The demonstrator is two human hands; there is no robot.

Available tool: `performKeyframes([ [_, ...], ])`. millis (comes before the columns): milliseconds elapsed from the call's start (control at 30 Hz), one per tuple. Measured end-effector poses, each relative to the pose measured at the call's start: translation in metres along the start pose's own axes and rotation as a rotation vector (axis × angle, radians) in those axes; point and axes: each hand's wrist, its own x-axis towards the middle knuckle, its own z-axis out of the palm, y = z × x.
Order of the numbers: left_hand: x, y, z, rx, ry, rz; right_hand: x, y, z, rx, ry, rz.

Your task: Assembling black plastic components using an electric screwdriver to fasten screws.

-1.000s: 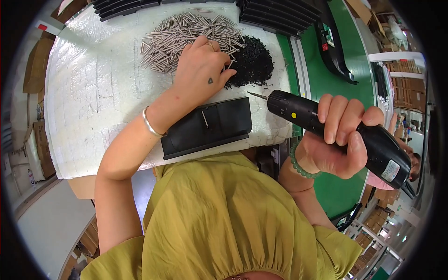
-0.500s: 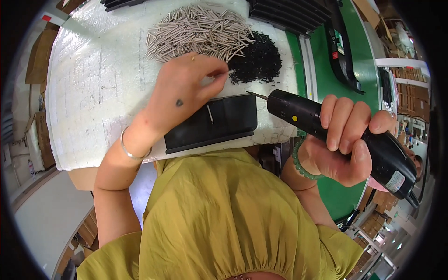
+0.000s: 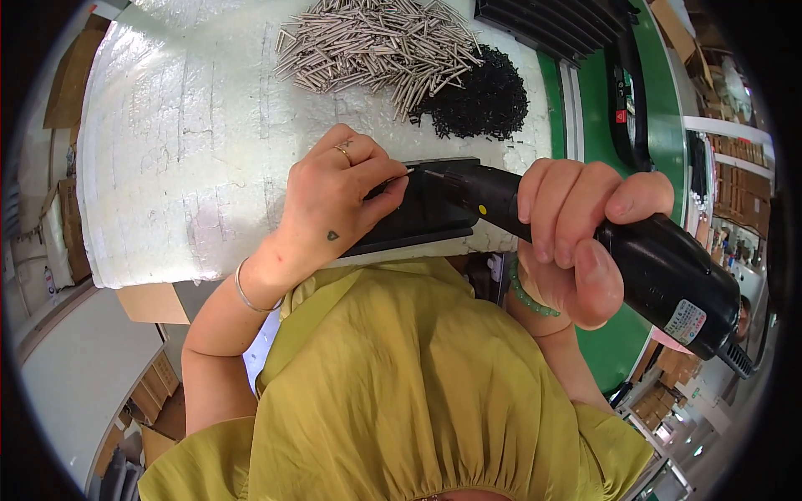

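Thumb and forefinger of my left hand (image 3: 338, 188) pinch together over a black channel-shaped part (image 3: 418, 224). A short silvery tip of a metal pin (image 3: 409, 171) shows between those fingertips; the rest is hidden. My right hand (image 3: 576, 230) wraps round a black electric screwdriver (image 3: 668, 263) that lies nearly level. Its thin bit points left at the pin, with a small gap or contact that I cannot make out. Beyond the part lie a heap of silvery metal pins (image 3: 376, 46) and a pile of small black screws (image 3: 493, 96).
White foam-like sheeting (image 3: 184, 150) covers the work surface. At the far right stand ribbed black parts (image 3: 551, 25) and a curved black frame (image 3: 622, 108) on a green mat (image 3: 672, 150). A cable leaves the screwdriver's rear end. Cardboard boxes (image 3: 154, 302) are at the left.
My left hand has come away from the heaps to the black part, fingertips pinched on the pin. The screwdriver has moved left, its bit now close to those fingers. The view has shifted slightly.
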Motion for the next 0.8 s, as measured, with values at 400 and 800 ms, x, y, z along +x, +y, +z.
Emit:
performKeyframes([
  [400,-0.002,-0.004,0.004,0.006,0.019,-0.021,0.003,0.007,0.003,-0.018,-0.025,0.03],
  [800,-0.003,-0.004,0.007,-0.016,0.014,-0.008,0.017,0.004,0.017,-0.114,-0.08,0.141],
])
